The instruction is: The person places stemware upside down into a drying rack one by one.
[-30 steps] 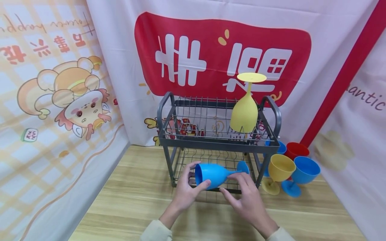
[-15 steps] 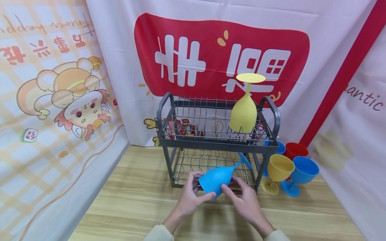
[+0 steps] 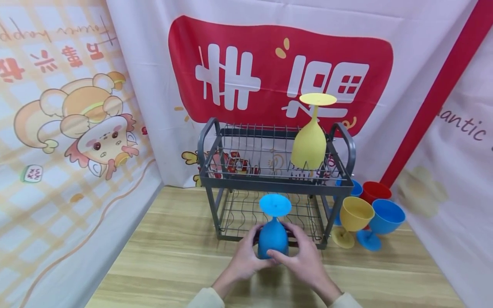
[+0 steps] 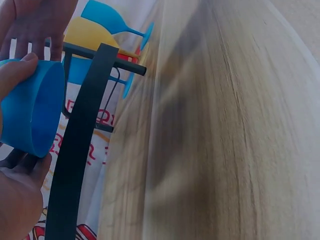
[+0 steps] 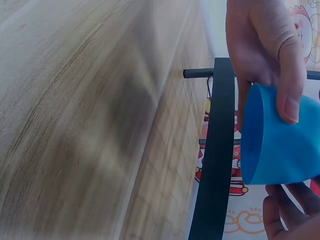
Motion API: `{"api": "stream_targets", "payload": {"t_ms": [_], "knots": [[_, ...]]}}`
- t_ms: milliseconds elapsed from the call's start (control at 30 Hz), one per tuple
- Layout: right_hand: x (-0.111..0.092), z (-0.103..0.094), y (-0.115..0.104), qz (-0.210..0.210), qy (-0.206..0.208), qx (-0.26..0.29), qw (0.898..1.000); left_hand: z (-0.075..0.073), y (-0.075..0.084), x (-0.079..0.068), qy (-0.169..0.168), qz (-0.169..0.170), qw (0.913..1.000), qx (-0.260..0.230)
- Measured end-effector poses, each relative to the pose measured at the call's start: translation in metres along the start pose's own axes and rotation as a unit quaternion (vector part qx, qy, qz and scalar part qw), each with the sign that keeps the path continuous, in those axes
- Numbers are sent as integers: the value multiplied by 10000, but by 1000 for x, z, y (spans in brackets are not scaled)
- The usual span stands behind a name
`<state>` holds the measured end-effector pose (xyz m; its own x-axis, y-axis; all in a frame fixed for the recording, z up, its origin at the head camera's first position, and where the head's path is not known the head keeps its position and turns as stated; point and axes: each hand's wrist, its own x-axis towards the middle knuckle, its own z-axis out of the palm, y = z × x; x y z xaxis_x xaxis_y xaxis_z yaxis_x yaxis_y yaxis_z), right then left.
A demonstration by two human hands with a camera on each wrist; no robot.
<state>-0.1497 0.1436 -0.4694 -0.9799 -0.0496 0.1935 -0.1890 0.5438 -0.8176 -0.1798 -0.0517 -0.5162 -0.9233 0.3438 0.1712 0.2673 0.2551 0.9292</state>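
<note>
A blue plastic goblet (image 3: 274, 237) is held upside down in front of the rack, its round foot on top and its bowl opening facing down. My left hand (image 3: 245, 256) grips the left side of the bowl. From the right, my right hand (image 3: 303, 259) grips the same bowl, its thumb across the front near the rim. Both wrist views show the bowl's open rim off the wooden table (image 4: 225, 150). Behind it stands a dark two-tier wire dish rack (image 3: 281, 185), with a yellow goblet (image 3: 309, 147) upside down at the right of its upper tier.
Right of the rack stand several upright goblets: a yellow one (image 3: 353, 216), a blue one (image 3: 385, 218), a red one (image 3: 375, 191) and another blue one (image 3: 356, 188) partly behind the rack. Printed cloth (image 3: 150, 64) hangs behind and along both sides.
The blue goblet has turned from lying sideways, foot to the right, to upside down with its foot up. My right hand has moved from near the stem to the bowl.
</note>
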Motion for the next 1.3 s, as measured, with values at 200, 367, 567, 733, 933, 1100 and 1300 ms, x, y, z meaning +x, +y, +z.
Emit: {"api": "stream_targets", "payload": {"t_ms": [200,367,567,733,933,1100,1300], "knots": [[1,3,3,215,-46,179,9996,2,8,0,-48,246,9995,194],[0,4,3,210,43,250,9995,2,9,0,-123,311,9993,135],[-1,3,1,217,132,150,9996,-15,8,-8,233,552,9982,-100],[1,0,1,342,117,135,9993,-40,19,-8,1964,1127,9735,-311],[3,-8,4,366,96,148,9992,-88,60,13,4331,1481,8858,-765],[0,-16,10,395,117,101,9991,-124,92,31,4368,1661,8787,-976],[-6,-38,19,715,-8,-3,9974,-140,114,43,3227,1664,9284,-797]]}}
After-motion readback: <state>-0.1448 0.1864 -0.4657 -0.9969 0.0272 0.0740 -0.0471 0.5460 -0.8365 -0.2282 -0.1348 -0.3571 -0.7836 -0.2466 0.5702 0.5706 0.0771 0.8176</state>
